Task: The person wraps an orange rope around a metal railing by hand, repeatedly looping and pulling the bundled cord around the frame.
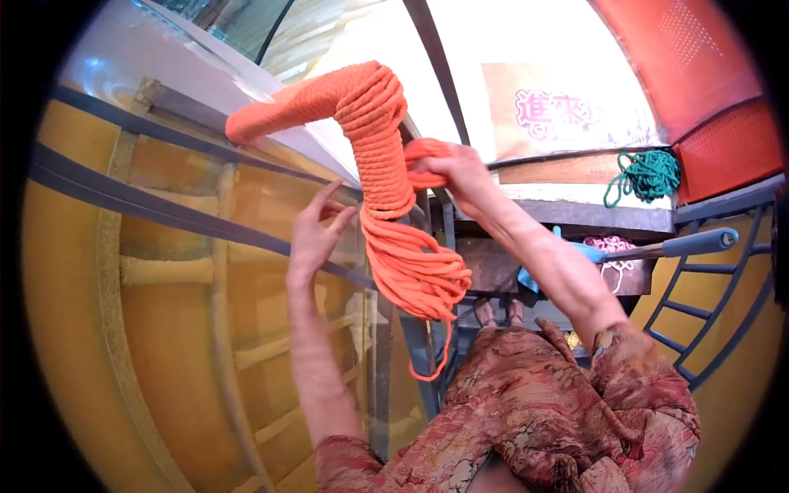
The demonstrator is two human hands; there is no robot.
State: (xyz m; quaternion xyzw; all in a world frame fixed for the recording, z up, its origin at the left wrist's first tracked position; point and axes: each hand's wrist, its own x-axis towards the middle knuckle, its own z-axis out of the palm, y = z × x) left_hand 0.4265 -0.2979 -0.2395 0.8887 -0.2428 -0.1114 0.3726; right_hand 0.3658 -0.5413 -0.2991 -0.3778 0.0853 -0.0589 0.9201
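Note:
Thick orange rope (374,164) is wound in tight turns around a bent bar that runs from the upper left down toward the middle. Below the turns, a bundle of loose orange loops (415,271) hangs, with one thin loop dangling lower. My right hand (464,177) is closed around a folded hank of orange rope (427,152) just right of the wound column. Left of the column, my left hand (320,230) is raised with fingers apart, holding nothing. Its fingertips come near the wound rope without plainly touching it.
Green rope (653,175) lies piled on a ledge at right, near a red panel (727,148). Below are a blue-handled tool (690,244), pink rope (608,243) and a blue ladder (690,311). Dark blue bars (164,205) cross the yellow framed wall (168,329) at left.

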